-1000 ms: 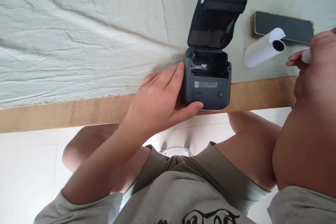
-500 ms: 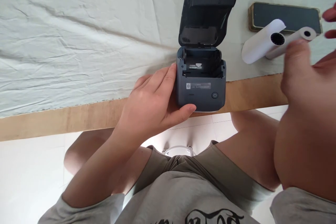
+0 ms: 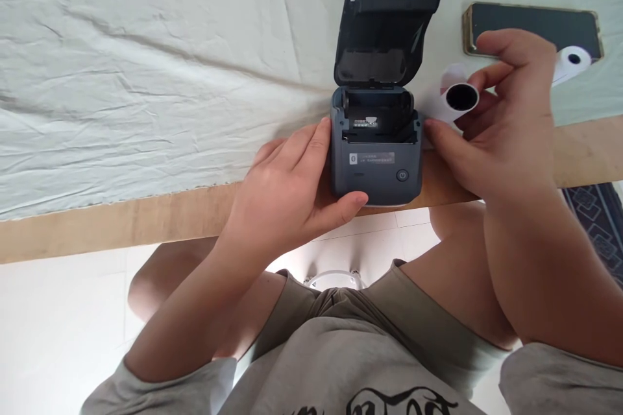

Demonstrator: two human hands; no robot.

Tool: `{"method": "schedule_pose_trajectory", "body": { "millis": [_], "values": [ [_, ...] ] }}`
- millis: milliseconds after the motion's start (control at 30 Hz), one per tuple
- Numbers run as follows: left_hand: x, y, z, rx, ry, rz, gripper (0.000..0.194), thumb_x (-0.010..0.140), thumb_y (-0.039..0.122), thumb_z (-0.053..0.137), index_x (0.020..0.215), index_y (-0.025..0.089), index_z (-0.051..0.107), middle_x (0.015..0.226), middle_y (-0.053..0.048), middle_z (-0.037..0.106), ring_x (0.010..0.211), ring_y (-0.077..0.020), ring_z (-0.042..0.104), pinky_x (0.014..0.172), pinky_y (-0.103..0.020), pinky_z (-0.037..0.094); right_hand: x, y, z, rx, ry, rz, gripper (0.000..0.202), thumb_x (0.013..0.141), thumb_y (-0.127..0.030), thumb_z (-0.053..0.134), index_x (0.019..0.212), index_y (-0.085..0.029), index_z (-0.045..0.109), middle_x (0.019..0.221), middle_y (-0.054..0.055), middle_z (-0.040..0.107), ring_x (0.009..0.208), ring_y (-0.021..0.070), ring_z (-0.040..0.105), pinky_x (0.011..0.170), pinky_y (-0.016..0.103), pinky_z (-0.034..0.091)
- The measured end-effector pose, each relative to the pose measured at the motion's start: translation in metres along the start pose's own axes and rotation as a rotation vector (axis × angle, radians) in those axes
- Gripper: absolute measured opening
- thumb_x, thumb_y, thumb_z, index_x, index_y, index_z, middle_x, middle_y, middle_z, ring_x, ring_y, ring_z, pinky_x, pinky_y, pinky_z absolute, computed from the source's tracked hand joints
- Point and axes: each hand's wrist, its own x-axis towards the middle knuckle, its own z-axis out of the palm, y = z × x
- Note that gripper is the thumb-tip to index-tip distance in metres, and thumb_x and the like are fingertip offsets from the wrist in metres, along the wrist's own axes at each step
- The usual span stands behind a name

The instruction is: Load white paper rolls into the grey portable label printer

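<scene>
A dark blue-grey portable label printer (image 3: 376, 172) stands at the table's front edge. Its lid (image 3: 389, 32) is raised, and the paper bay inside holds no roll. My left hand (image 3: 287, 181) steadies the printer, fingers along its left side and thumb at its front edge. Close to the printer's right side, my right hand (image 3: 506, 104) grips a white paper roll (image 3: 445, 107) between thumb and fingers. The roll's dark hollow core faces me, and a loose end of paper sticks up behind it. Part of the roll is hidden by my fingers.
A second, thinner white paper roll (image 3: 573, 63) lies to the right, partly behind my right hand. Beyond it rests a phone (image 3: 535, 23) in a case. Pale cloth (image 3: 170, 78) covers the table up to a bare wooden edge (image 3: 121, 224).
My right hand has come left from the far right and taken hold of the larger paper roll, now beside the printer. My left hand has stayed on the printer.
</scene>
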Motion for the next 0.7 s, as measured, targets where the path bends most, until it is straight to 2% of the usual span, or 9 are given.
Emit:
{"method": "schedule_pose_trajectory", "body": {
  "millis": [67, 167, 267, 367, 433, 533, 633, 700],
  "values": [
    [0.000, 0.001, 0.000, 0.008, -0.005, -0.009, 0.092, 0.112, 0.073, 0.046, 0.172, 0.005, 0.044, 0.168, -0.025, 0.062, 0.152, -0.0424, 0.064, 0.129, -0.055, 0.050, -0.002, 0.000, 0.006, 0.041, -0.042, -0.043, 0.086, 0.080, -0.025, 0.071, 0.159, -0.042, 0.042, 0.116, 0.003, 0.055, 0.108, 0.0133, 0.065, 0.093, 0.032, 0.062],
    [0.000, 0.001, 0.000, 0.013, 0.010, 0.007, 0.093, 0.113, 0.071, 0.043, 0.171, -0.001, 0.044, 0.166, -0.027, 0.063, 0.151, -0.0414, 0.065, 0.129, -0.052, 0.050, -0.003, 0.002, 0.007, 0.013, -0.064, -0.029, 0.081, 0.082, -0.025, 0.067, 0.158, -0.037, 0.044, 0.120, 0.004, 0.060, 0.113, 0.0142, 0.067, 0.107, 0.039, 0.061],
    [0.000, 0.001, 0.000, 0.008, 0.010, 0.013, 0.096, 0.113, 0.073, 0.039, 0.171, -0.003, 0.045, 0.166, -0.028, 0.063, 0.150, -0.0413, 0.065, 0.128, -0.053, 0.051, -0.002, -0.003, 0.003, -0.032, -0.083, 0.039, 0.074, 0.085, -0.025, 0.063, 0.156, -0.034, 0.047, 0.123, 0.005, 0.068, 0.110, 0.0151, 0.069, 0.102, 0.040, 0.061],
    [0.001, 0.001, -0.001, 0.002, 0.005, -0.001, 0.096, 0.113, 0.072, 0.040, 0.171, -0.004, 0.045, 0.168, -0.027, 0.062, 0.151, -0.0416, 0.064, 0.128, -0.056, 0.051, 0.001, -0.013, 0.001, -0.103, -0.120, 0.118, 0.054, 0.087, -0.025, 0.069, 0.140, -0.028, 0.062, 0.118, 0.005, 0.073, 0.099, 0.0145, 0.067, 0.095, 0.040, 0.061],
    [0.001, 0.002, -0.001, 0.007, 0.003, -0.015, 0.094, 0.112, 0.069, 0.042, 0.171, -0.004, 0.045, 0.169, -0.027, 0.062, 0.152, -0.0415, 0.064, 0.129, -0.057, 0.050, 0.003, -0.017, 0.001, -0.120, -0.126, 0.136, 0.045, 0.085, -0.026, 0.076, 0.129, -0.026, 0.068, 0.121, 0.006, 0.073, 0.097, 0.0137, 0.066, 0.093, 0.038, 0.062],
    [0.002, 0.004, -0.002, 0.014, -0.003, -0.026, 0.093, 0.112, 0.067, 0.044, 0.171, -0.004, 0.045, 0.169, -0.027, 0.061, 0.152, -0.0416, 0.063, 0.129, -0.056, 0.050, 0.004, -0.015, 0.003, -0.084, -0.109, 0.113, 0.056, 0.085, -0.028, 0.076, 0.140, -0.029, 0.065, 0.127, 0.005, 0.072, 0.096, 0.0116, 0.066, 0.094, 0.036, 0.062],
    [0.003, 0.004, -0.001, 0.008, -0.007, -0.022, 0.095, 0.111, 0.069, 0.045, 0.171, -0.004, 0.045, 0.170, -0.027, 0.060, 0.152, -0.0429, 0.063, 0.128, -0.057, 0.050, 0.002, -0.009, 0.005, -0.030, -0.114, 0.083, 0.073, 0.086, -0.024, 0.067, 0.157, -0.033, 0.051, 0.116, 0.002, 0.072, 0.088, 0.0090, 0.066, 0.089, 0.032, 0.063],
    [0.003, 0.004, 0.000, 0.001, -0.013, -0.023, 0.096, 0.111, 0.071, 0.045, 0.172, -0.003, 0.044, 0.170, -0.027, 0.060, 0.151, -0.0433, 0.063, 0.128, -0.057, 0.050, 0.002, -0.008, 0.005, -0.020, -0.122, 0.072, 0.070, 0.086, -0.023, 0.067, 0.154, -0.033, 0.054, 0.117, 0.002, 0.073, 0.092, 0.0092, 0.068, 0.091, 0.031, 0.065]
  ]
}}
